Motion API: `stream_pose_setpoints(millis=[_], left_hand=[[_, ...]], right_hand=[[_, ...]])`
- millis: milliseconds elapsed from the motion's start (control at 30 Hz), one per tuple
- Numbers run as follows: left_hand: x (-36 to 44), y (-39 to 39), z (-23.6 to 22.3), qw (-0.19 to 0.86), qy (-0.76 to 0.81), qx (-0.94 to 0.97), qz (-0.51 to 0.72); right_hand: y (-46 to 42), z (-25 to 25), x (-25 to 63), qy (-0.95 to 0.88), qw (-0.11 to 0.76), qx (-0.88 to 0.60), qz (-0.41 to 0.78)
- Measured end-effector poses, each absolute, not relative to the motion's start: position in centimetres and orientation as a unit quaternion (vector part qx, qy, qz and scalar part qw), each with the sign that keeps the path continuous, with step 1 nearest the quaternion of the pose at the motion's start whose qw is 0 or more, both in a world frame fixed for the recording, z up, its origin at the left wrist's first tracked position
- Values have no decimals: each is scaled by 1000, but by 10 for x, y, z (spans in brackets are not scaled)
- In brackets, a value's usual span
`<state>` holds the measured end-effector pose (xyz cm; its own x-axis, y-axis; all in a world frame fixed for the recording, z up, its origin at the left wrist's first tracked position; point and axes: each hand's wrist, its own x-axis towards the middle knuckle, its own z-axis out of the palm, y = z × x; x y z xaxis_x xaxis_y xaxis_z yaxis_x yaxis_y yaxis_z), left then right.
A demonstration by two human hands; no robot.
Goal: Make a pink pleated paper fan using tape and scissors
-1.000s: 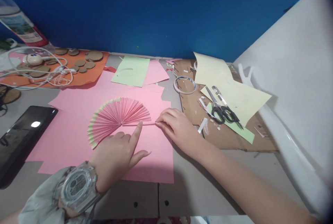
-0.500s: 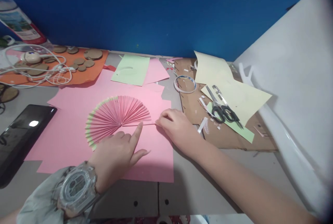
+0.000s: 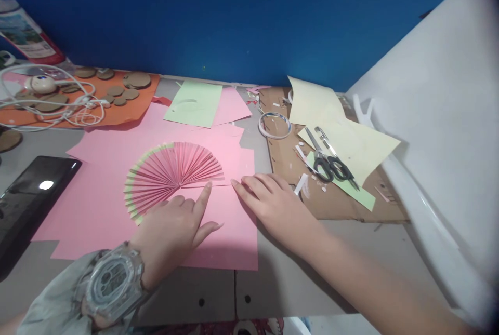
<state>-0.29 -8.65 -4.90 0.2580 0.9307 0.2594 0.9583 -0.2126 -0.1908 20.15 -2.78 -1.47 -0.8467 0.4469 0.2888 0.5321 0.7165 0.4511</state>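
Note:
A pleated paper fan, pink with a pale green edge on its left part, lies spread on pink paper sheets. From its centre a thin straight pink strip runs to the right; I cannot tell if it is a fold's edge or a separate stick. My left hand presses its stretched index fingertip on this strip, thumb spread out, other fingers curled over the fan's lower part. Beside the strip's right end rests my right hand, fingers stretched and nearly flat on the pink paper, gripping nothing visible.
Scissors and a cutter lie on cream paper over cardboard, with a tape ring nearby. To the left are a phone, white cables, cardboard discs and a bottle.
My right hand has gone from a pinch at the strip's right end to fingers stretched out, a little to the right. My left hand stays on the strip.

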Motion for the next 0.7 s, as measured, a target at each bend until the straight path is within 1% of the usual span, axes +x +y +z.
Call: stream_pose_setpoints(millis=[267, 400, 500, 600, 700], left_hand=[[-2, -89, -48, 188, -599, -777, -52], [-4, -89, -48, 192, -593, -780, -56], [-5, -92, -45, 200, -587, -782, -58], [2, -92, -42, 237, -574, -779, -86], [14, -84, -41, 285, -540, -778, -150]], right_hand=[[-17, -9, 206, -940, 69, -253, -218], [-7, -7, 210, -951, 87, -232, -185], [0, -3, 213, -961, 111, -214, -138], [4, 3, 215, -967, 132, -204, -80], [3, 10, 216, -967, 141, -208, -35]])
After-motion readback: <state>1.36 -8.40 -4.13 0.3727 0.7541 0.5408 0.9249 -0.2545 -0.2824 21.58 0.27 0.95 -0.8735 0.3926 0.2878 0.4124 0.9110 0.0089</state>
